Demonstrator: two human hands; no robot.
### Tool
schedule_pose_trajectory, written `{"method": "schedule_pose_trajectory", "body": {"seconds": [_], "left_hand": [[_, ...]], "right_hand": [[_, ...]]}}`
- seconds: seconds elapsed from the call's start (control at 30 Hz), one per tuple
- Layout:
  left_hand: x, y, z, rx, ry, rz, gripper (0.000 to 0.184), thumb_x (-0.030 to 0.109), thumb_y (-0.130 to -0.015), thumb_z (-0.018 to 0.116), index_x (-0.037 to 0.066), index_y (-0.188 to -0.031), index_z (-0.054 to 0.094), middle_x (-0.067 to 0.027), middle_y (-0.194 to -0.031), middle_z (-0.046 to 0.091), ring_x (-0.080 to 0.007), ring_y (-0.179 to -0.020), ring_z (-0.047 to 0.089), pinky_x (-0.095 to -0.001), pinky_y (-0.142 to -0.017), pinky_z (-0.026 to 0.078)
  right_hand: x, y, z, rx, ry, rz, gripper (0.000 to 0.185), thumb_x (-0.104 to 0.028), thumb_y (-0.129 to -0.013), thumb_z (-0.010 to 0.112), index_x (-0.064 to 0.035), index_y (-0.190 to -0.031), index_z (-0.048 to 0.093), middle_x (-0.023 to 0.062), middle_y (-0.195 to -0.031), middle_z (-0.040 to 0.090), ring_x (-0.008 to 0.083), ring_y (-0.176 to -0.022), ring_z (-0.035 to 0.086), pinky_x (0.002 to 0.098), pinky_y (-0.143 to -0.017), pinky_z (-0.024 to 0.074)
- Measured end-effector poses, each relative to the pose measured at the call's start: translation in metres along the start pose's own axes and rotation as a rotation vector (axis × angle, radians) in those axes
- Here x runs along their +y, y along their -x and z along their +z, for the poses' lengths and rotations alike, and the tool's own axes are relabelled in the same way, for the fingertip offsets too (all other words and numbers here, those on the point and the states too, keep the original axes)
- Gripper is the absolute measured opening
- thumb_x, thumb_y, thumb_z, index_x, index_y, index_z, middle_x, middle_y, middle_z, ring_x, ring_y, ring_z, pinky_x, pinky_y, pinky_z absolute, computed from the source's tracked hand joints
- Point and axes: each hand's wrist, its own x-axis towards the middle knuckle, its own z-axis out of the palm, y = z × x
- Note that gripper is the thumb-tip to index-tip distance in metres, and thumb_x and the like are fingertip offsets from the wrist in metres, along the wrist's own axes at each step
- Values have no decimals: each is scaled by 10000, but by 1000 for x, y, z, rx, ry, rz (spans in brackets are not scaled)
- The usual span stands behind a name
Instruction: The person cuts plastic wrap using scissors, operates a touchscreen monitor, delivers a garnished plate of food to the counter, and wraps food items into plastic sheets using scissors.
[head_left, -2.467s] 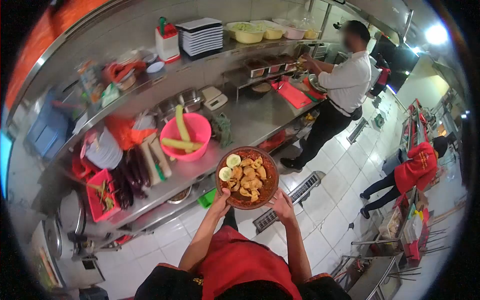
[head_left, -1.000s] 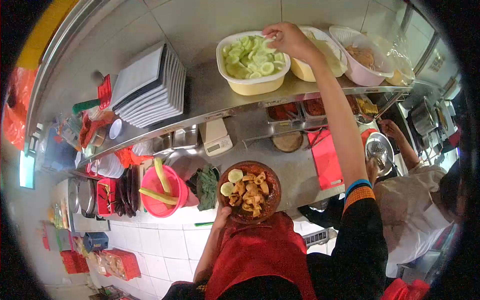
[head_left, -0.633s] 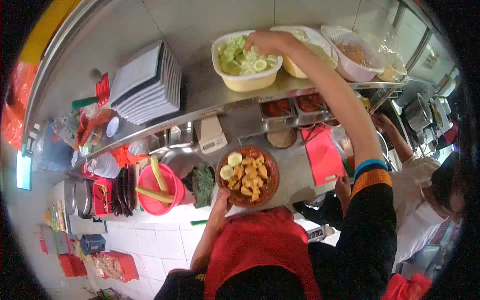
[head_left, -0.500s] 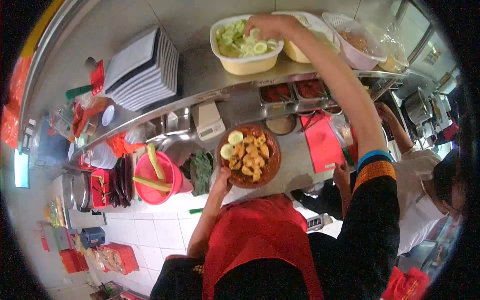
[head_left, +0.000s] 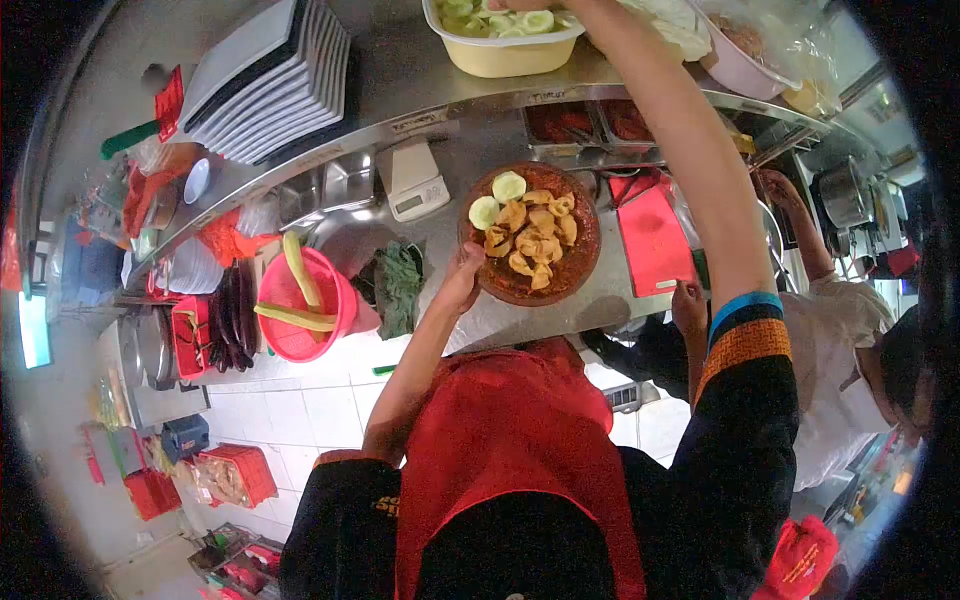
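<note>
My left hand (head_left: 462,279) grips the left rim of a round brown clay plate (head_left: 530,299), thumb over the edge. On the plate lie golden-brown fried pieces (head_left: 537,243) over red sauce, with two cucumber slices (head_left: 508,186) near the upper left. My right arm stretches up over the shelf, and my right hand (head_left: 548,4) is at the pale yellow tub (head_left: 505,60) of sliced cucumber (head_left: 530,22). The top edge of the view cuts this hand off, so its fingers are hidden.
A pink bucket (head_left: 345,310) with long peeled vegetables, leafy greens (head_left: 402,290), a kitchen scale (head_left: 414,180) and a red cutting board (head_left: 655,235) surround the plate. Stacked white plates (head_left: 270,95) stand on the shelf (head_left: 400,95). A co-worker (head_left: 840,340) is close on the right.
The view has tilted down, so shelf and tub sit higher in it. My left hand and the plate appear further up and right. My right hand stays at the cucumber tub.
</note>
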Motion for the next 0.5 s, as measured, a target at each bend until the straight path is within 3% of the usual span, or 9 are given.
{"method": "schedule_pose_trajectory", "body": {"seconds": [0.07,0.2,0.33,0.5], "left_hand": [[29,8,36,59,52,-8,736,564,-919,594,31,-1385,393,-75,-1278,534,-161,-1146,531,-307,-907,474],[-3,-12,-4,59,20,-102,770,575,-926,572,43,-1429,336,-84,-1349,484,-189,-1208,497,-344,-975,452],[19,-3,14,15,58,-137,857,630,-918,523,58,-1496,250,-101,-1452,415,-233,-1313,435,-399,-1055,417],[15,-9,6,-54,70,-149,865,651,-932,462,71,-1521,208,-104,-1500,365,-246,-1350,408,-420,-1075,404]], "right_hand": [[-6,-9,3,-45,52,3,462,-213,-841,738,-43,-1250,608,164,-1267,616,304,-1139,606,430,-924,507],[-43,5,-9,-105,188,106,527,-208,-785,791,-28,-1245,608,171,-1239,626,305,-1128,610,434,-919,511],[-62,16,-5,-94,110,238,528,-185,-751,812,-28,-1217,621,176,-1213,635,310,-1098,620,427,-888,518],[-48,4,4,6,45,171,361,-99,-748,780,-5,-1078,668,179,-1043,687,296,-950,666,421,-783,541]]}}
